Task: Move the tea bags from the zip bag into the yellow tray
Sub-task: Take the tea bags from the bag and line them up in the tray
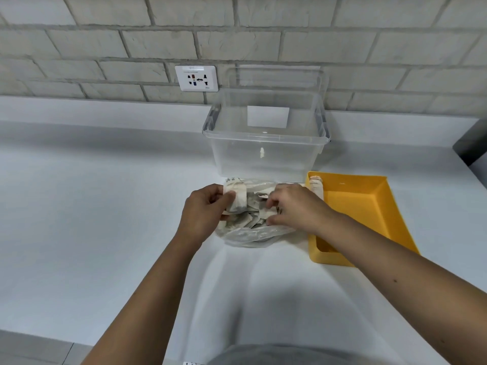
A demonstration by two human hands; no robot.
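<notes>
White tabletop (105, 206), grey brick wall (158, 43). One clear bin (266, 154); one yellow tray (369, 206) holding one bundle (316, 187); one zip bag (253, 237) between them. The left hand (203, 209) pinches its tea bags (238, 200), and the right hand (295, 206) grips more inside.

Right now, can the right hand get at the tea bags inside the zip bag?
Likely yes: the right hand sits at the open mouth of the zip bag, gripping the tea bags; nothing lies between.

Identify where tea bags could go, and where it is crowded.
Bare: yellow tray floor, right of the tea bags in its far-left corner; counter left of the zip bag. Crowded: zip bag, under left hand and right hand.
</notes>
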